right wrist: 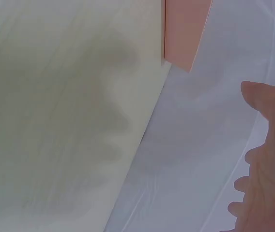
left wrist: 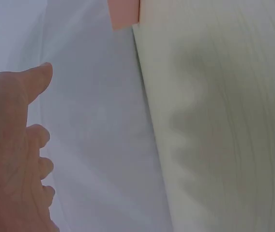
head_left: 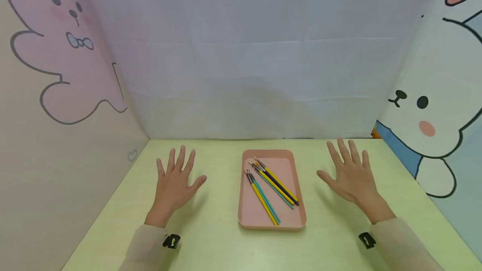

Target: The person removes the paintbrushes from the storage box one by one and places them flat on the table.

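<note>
Head view: a pink tray (head_left: 251, 214) of paintbrushes (head_left: 277, 188) on the desk (head_left: 214, 229) is flanked by the left hand (head_left: 174, 186) and right hand (head_left: 354, 180), both unclenched and spread wide.

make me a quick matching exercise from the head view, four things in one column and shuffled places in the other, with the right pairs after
1. pink rectangular tray
2. slim yellow, teal and dark blue paintbrushes
3. bare left hand
4. white cartoon rabbit

A. inside the tray
B. at the picture's right edge
C. on the pale yellow-green tabletop
D. spread wide, left of the tray

Pairs: 1-C, 2-A, 3-D, 4-B
</note>
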### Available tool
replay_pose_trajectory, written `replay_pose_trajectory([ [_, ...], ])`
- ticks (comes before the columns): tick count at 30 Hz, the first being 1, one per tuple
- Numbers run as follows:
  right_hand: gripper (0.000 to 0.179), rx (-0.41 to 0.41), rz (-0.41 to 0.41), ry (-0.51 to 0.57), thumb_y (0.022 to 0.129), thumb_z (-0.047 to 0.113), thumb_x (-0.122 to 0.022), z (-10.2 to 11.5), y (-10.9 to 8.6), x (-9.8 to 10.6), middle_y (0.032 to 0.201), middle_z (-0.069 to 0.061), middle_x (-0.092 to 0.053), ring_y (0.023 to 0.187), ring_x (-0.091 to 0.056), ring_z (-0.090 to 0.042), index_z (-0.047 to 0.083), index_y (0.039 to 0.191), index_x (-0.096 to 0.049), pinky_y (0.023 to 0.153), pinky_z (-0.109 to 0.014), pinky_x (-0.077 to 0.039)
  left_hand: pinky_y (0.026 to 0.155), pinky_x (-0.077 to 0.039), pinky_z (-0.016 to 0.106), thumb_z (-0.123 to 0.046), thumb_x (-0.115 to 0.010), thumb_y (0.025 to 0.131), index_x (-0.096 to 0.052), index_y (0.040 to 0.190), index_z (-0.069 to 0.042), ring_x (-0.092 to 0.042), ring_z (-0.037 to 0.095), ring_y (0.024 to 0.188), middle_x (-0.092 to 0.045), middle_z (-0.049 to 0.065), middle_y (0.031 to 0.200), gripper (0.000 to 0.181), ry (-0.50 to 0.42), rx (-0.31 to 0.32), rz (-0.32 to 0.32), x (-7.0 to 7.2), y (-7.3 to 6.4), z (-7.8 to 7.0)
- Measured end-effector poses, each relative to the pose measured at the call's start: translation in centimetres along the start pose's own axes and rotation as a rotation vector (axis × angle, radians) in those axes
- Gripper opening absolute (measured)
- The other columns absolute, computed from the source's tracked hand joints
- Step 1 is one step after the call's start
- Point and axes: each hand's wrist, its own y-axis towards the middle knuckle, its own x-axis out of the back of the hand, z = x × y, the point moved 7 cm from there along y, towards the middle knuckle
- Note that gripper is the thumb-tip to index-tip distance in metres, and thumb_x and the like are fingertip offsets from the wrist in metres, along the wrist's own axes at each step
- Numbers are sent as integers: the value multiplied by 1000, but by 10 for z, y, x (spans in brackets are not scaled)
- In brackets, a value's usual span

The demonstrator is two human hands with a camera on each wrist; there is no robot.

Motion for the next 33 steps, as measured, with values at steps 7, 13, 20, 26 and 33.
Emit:
replay_pose_trajectory([
  [7,93,14,41,25,101,58,-60,15,12,-1,174,-26,-16,159,-11,-52,7,169,-24,123,-79,-10,126,3,76,-67,-53,103,-22,172,-18,-1,43,163,-12,17,177,90,-8,11,-16,-1,1,-11],
  [13,93,27,85,41,102,58,-59,26,21,0,174,-27,-15,158,-12,-54,5,169,-23,124,-78,-11,126,-4,77,-65,-55,103,-22,172,-17,-6,44,163,-13,18,177,90,-37,11,-8,-4,0,-22],
  [20,91,64,107,78,103,57,-59,35,33,2,174,-27,-16,158,-13,-55,6,170,-22,124,-77,-15,126,-19,75,-63,-59,102,-24,171,-16,-18,45,161,-18,18,176,91,-89,-24,8,-5,-2,-40],
  [26,86,100,108,119,102,51,-63,46,41,2,171,-28,-22,154,-24,-56,4,167,-31,119,-78,-30,114,-43,71,-62,-61,102,-23,171,-17,-31,46,156,-21,17,175,91,-220,-41,59,-7,-6,-59],
  [33,78,129,150,207,102,38,-70,59,50,-3,168,-29,-29,148,-34,-57,3,164,-38,109,-75,-44,108,-49,70,-64,-64,99,-21,172,-23,-30,44,156,-20,12,176,94,-400,-10,139,-17,-12,-73],
])
